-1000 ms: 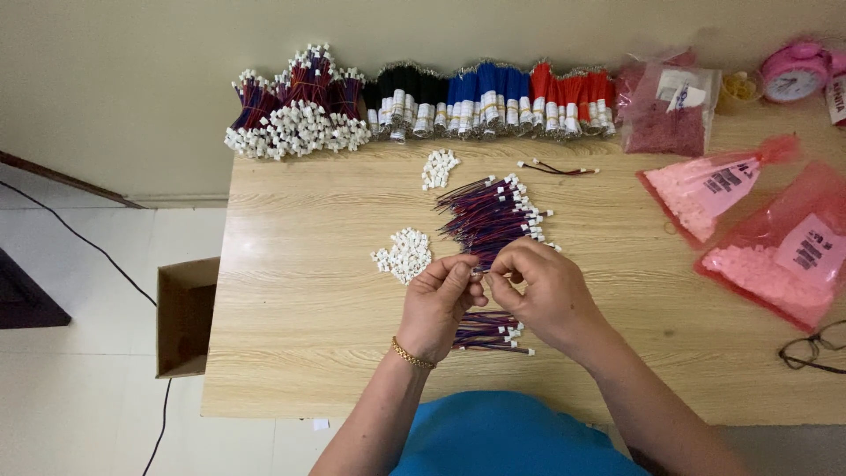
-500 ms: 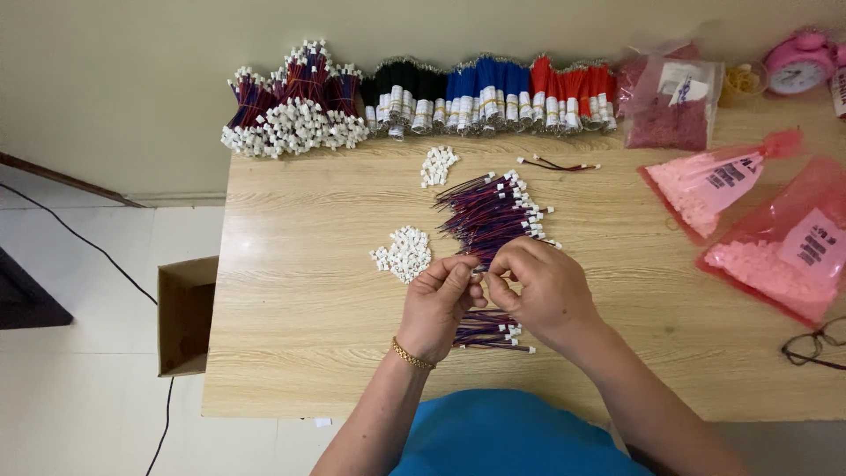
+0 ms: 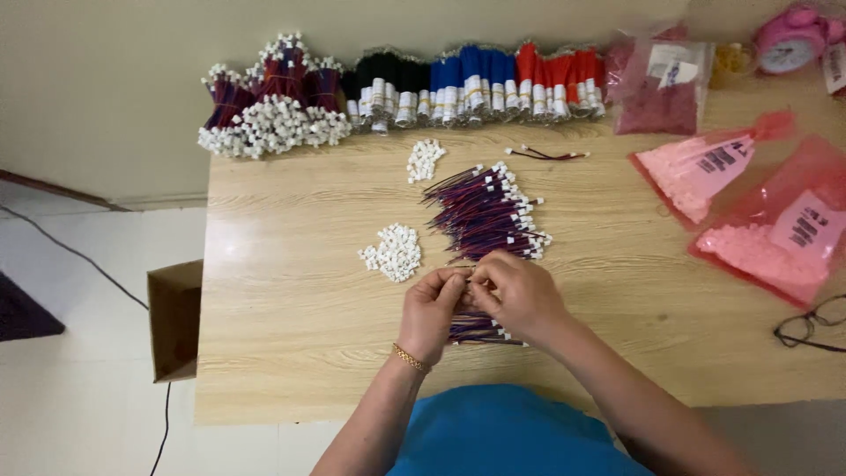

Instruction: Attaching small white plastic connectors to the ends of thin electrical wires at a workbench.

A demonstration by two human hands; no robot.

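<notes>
Head view: the left hand [image 3: 432,308] and the right hand [image 3: 515,295] meet near the middle of the desk [image 3: 291,308], fingertips pinched together on a small item that is too small to identify; it appears to be a wire end, but the fingers cover it. Both hands are narrowly closed in a pinch grip. A small bundle of red-and-blue wires [image 3: 476,330] lies on the desk directly under the hands, partly hidden by them. A larger pile of wires with white connectors [image 3: 485,211] lies just beyond the hands on the far side. A heap of loose white connectors [image 3: 394,252] sits near the left hand, to its far left; a smaller heap [image 3: 425,159] lies farther away. Along the far edge, against the wall, stand tied wire bundles [image 3: 423,84] in purple, black, blue and red. Pink plastic bags [image 3: 775,238] lie at the right, and a pair of glasses [image 3: 811,326] is cut off by the right edge. The desk is light wood; a cardboard box [image 3: 174,317] stands on the pale tiled floor [image 3: 79,388] at the left. A pink round object [image 3: 789,40] in the far right corner is partly cut off.
</notes>
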